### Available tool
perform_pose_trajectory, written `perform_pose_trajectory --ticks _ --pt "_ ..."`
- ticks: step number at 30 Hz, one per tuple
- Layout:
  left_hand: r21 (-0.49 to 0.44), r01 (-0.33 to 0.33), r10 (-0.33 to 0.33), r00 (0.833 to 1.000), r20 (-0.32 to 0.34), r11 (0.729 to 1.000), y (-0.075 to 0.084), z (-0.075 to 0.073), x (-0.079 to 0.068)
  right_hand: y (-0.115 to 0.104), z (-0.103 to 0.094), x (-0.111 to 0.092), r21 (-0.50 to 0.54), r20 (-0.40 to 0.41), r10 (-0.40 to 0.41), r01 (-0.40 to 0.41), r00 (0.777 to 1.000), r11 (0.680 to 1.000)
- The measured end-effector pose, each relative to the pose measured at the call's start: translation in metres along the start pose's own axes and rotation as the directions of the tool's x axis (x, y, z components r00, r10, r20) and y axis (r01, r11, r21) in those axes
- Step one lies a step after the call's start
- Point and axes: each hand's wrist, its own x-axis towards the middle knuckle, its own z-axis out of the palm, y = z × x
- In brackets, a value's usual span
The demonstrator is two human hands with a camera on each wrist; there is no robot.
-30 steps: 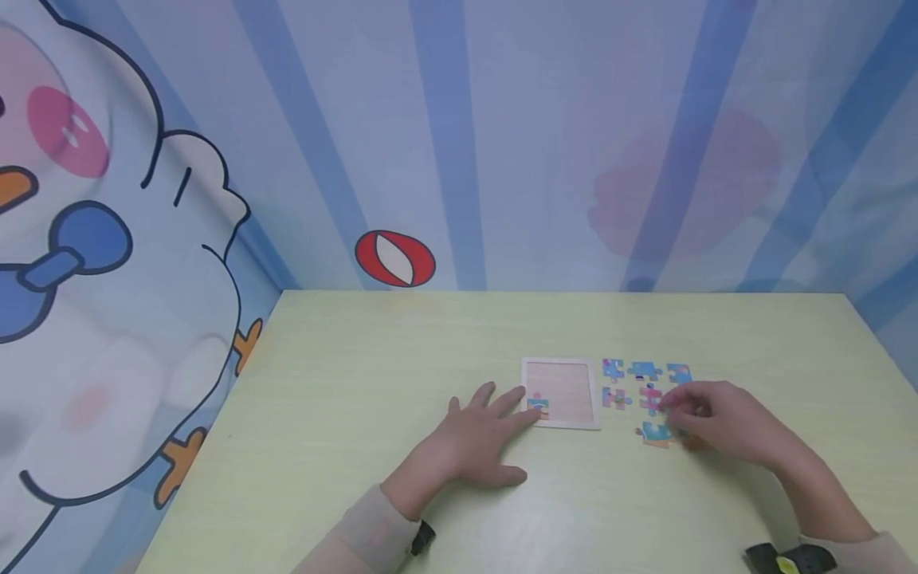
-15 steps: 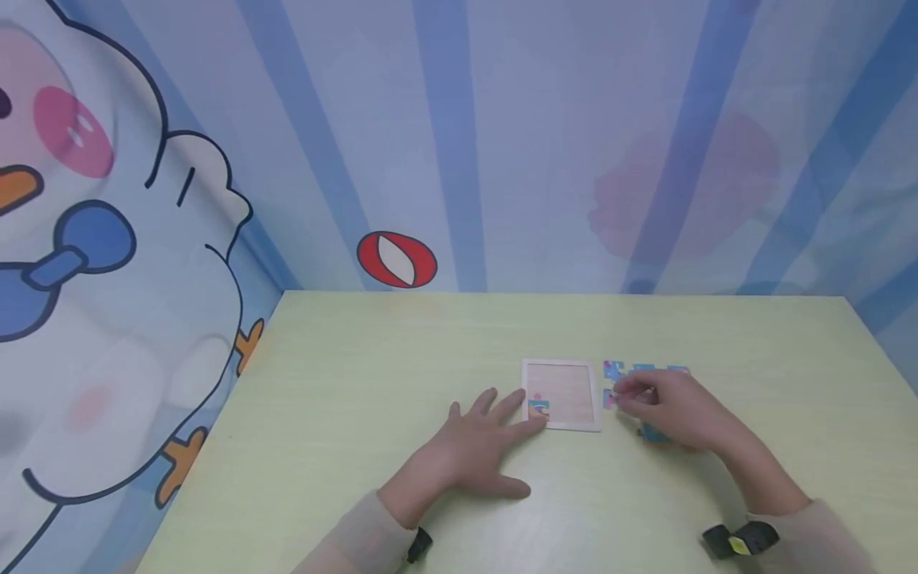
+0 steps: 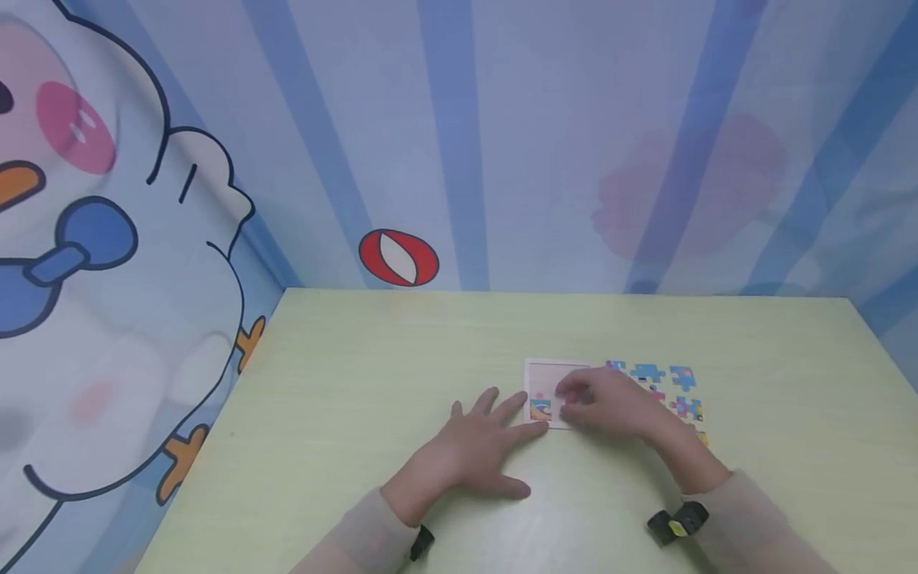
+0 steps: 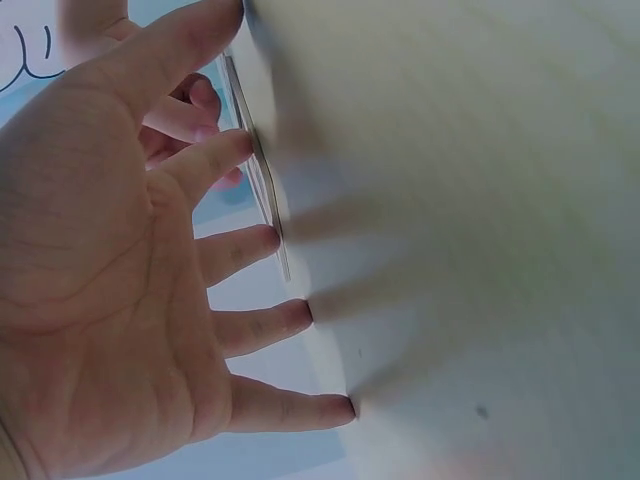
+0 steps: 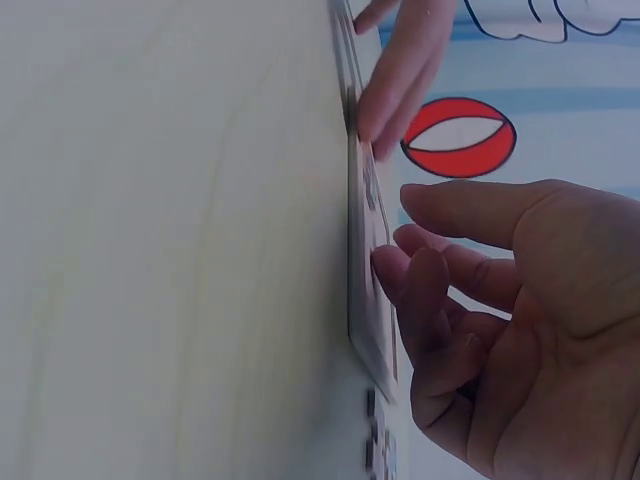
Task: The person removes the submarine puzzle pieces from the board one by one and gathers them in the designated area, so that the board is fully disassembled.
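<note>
A thin, square, pale pink puzzle tray [image 3: 552,361] lies on the table. One puzzle piece [image 3: 540,411], blue with orange, sits in its near left corner. My left hand [image 3: 476,446] is spread flat at the tray's left side, with fingertips touching its edge. Over the tray hovers my right hand [image 3: 618,402], fingers loosely bent and the thumb [image 5: 465,210] apart from them in the right wrist view. I see nothing between those fingers. Several loose puzzle pieces [image 3: 649,372] lie right of the tray, some hidden under the right hand and forearm.
The pale yellow table [image 3: 387,351] runs back to a blue striped curtain [image 3: 531,143] printed with a red and white ball [image 3: 398,257]. A big printed white character [image 3: 107,383] covers the cloth on the left. Each wrist wears a small black device [image 3: 677,522].
My right hand has moved left from the loose pieces to above the tray, uncovering pieces at the far right. My left hand has stayed at the tray's left edge.
</note>
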Motion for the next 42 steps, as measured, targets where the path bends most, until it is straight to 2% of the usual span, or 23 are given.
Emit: perform_pose_trajectory --ticks 5,12,23,29,35,42 --pt "0.007 0.001 -0.001 1.0 -0.002 1.0 0.0 -0.001 -0.001 -0.008 0.01 0.01 -0.048 0.005 -0.042 0.042 0.999 0.998" --pt "0.015 0.004 -0.004 1.0 0.003 1.0 0.0 0.0 0.0 -0.011 0.016 0.017 -0.052 0.015 -0.065 0.066 0.998 0.996" --pt "-0.006 -0.001 0.001 1.0 0.012 1.0 0.0 -0.001 0.002 -0.014 0.015 0.016 -0.036 -0.001 -0.003 0.003 1.0 0.999" --pt "-0.01 -0.003 0.003 1.0 0.016 1.0 0.0 0.0 0.002 -0.014 0.012 0.014 -0.001 -0.008 -0.012 0.012 1.0 1.0" --pt "-0.006 0.002 -0.002 1.0 0.018 1.0 0.0 -0.001 0.001 -0.012 0.012 0.016 -0.016 -0.027 -0.027 0.027 0.999 1.0" --pt "0.002 0.002 -0.002 1.0 0.016 1.0 0.001 -0.001 0.001 -0.007 0.01 0.013 0.0 -0.026 -0.009 0.009 1.0 1.0"
